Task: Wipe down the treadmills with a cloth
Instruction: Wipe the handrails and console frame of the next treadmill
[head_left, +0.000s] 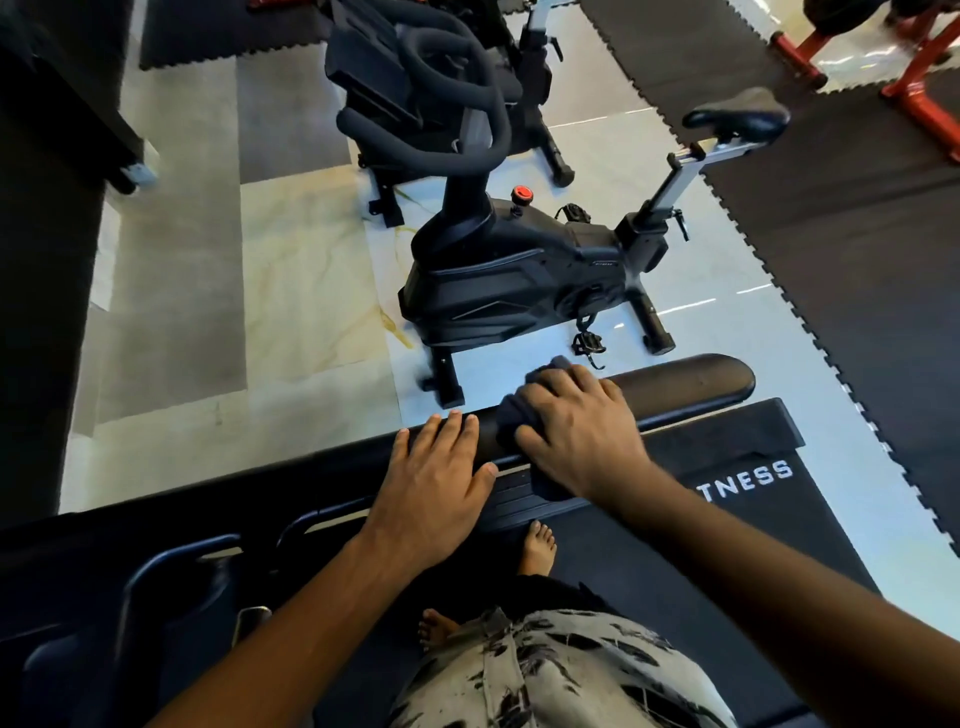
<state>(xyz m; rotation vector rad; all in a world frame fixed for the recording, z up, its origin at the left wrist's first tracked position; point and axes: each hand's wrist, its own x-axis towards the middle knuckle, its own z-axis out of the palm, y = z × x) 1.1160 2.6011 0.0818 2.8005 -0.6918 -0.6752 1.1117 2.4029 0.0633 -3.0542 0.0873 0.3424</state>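
Bracing flat, grip wide and empty, the left hand rests on the treadmill handrail. Beside it, the cloth drapes the rail under the right hand, whose grip holds it. Best slide rightward, pressing evenly.

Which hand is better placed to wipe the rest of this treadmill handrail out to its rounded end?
Right. The right hand grips the dark cloth on the handrail, nearer that end; the left hand lies flat and bare, farther back.
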